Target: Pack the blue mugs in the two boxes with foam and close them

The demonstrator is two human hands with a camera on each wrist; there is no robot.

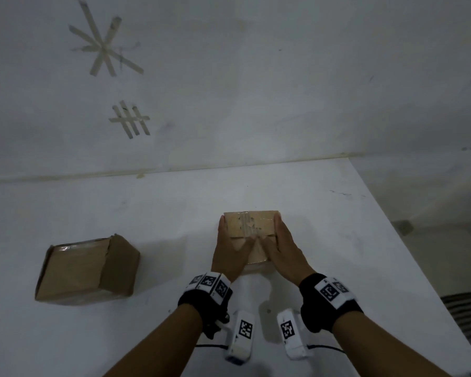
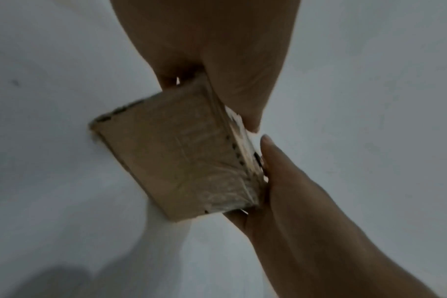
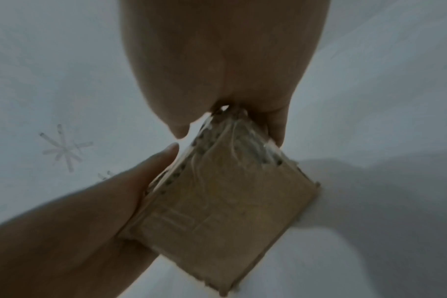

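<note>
On the white worktop (image 1: 310, 213), near its middle and close to the person, a small cardboard box (image 1: 252, 221) sits between both hands. Its top flaps are folded down, and torn clear tape and ragged paper run across the top. The left hand (image 1: 229, 251) lies along the box's left side and the right hand (image 1: 284, 247) along its right side. On each, the fingers reach forward nearly straight down the side walls, while the thumbs angle inward over the near part of the top, where their tips almost meet. So the hands are flat and pressing from both sides, not curled around anything.

From the left wrist, the box (image 2: 181, 159) shows a taped side wall, with the left hand (image 2: 232, 66) against one end and the right hand (image 2: 293, 203) coming in from below right; a right fingertip and a left fingertip nearly touch at the box's edge. From the right wrist, the box (image 3: 225, 203) appears with its taped top edge wedged under the right hand (image 3: 225, 60), and the left hand (image 3: 94, 217) laid flat along its other side.

Well to the left on the worktop stands a second, larger cardboard box (image 1: 90, 270), apart from both hands. Its flaps are folded over, though one stands slightly raised at the far corner. No mugs or foam are visible; whether they are inside the boxes cannot be told.

Behind the worktop is a white wall (image 1: 283, 77) bearing tape marks (image 1: 104, 47). Both wrists wear black bands with white tagged blocks (image 1: 242, 331).
</note>
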